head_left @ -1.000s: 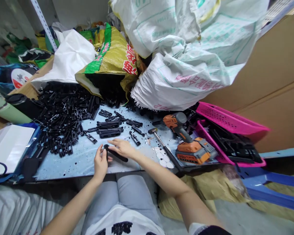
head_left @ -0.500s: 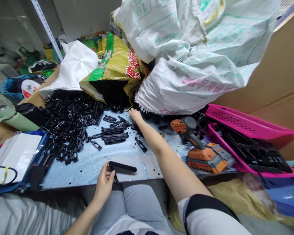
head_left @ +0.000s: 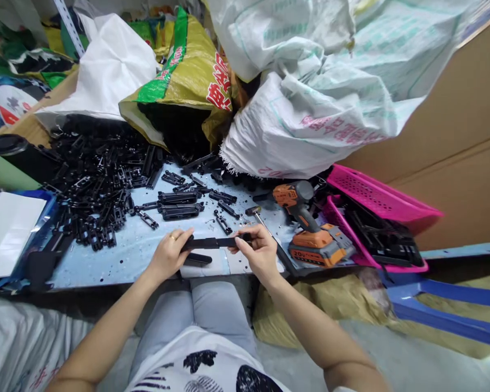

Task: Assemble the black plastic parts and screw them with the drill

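Observation:
Both hands hold one long black plastic strip (head_left: 214, 242) level, just above the near edge of the pale blue table (head_left: 134, 253). My left hand (head_left: 169, 255) grips its left end, fingers closed. My right hand (head_left: 259, 250) pinches its right end. A second black rounded bar (head_left: 198, 259) lies on the table under the strip, by my left hand. Several more black strips (head_left: 179, 204) lie further back.
A big heap of black plastic parts (head_left: 98, 179) spills from sacks (head_left: 179, 81) at the back left. An orange cordless drill (head_left: 310, 228) and a hammer (head_left: 255, 212) lie right of my hands. A pink basket (head_left: 375, 218) stands at the right, a green bottle (head_left: 2, 171) at the left.
My right hand reached to the back of the table, came back with a long black strip, and now both hands hold it. The rounded bar was set down on the table.

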`<state>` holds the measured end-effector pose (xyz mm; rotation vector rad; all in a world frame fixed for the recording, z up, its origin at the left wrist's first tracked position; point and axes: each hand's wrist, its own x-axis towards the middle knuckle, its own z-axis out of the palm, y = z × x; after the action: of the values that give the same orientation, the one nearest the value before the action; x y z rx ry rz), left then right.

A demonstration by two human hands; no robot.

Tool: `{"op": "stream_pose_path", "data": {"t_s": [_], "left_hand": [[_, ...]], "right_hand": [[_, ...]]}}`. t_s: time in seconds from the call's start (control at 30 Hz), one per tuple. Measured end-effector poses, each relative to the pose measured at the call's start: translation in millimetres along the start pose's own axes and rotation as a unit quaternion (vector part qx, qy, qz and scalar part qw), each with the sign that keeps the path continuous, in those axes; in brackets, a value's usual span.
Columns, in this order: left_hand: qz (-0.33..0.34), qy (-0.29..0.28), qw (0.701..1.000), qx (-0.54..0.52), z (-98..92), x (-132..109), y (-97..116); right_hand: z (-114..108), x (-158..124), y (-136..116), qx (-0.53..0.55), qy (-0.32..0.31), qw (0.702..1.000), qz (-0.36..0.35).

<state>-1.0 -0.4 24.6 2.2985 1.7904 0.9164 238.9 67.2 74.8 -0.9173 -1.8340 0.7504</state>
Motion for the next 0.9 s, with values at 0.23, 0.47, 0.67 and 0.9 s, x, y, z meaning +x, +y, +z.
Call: {"op": "stream_pose_path", "data": {"t_s": [0.23, 0.47, 0.67, 0.9], "left_hand": [[-0.001, -0.121, 0.992, 0.035, 10.2, -3.7, 28.6], [0.022, -0.266, 0.964, 0.019, 17.8, 3.0, 0.7], [-0.044, -0.260, 0.962, 0.072, 29.2, 4.7, 4.6], [-0.033, -0.268, 0.962, 0.050, 33.9, 14.7, 21.8]], "right_hand": [[-0.5, -9.0, 9.9, -0.354, -0.321, 0.865, -0.152], [-31.1, -19.3, 55.5, -0.409, -0.382, 0.829, 0.000], [-13.6, -34.6, 65.8, -0.333, -0.431, 0.833, -0.099], [14.7, -34.9, 66.2, -0.356, -0.414, 0.830, -0.112]]}}
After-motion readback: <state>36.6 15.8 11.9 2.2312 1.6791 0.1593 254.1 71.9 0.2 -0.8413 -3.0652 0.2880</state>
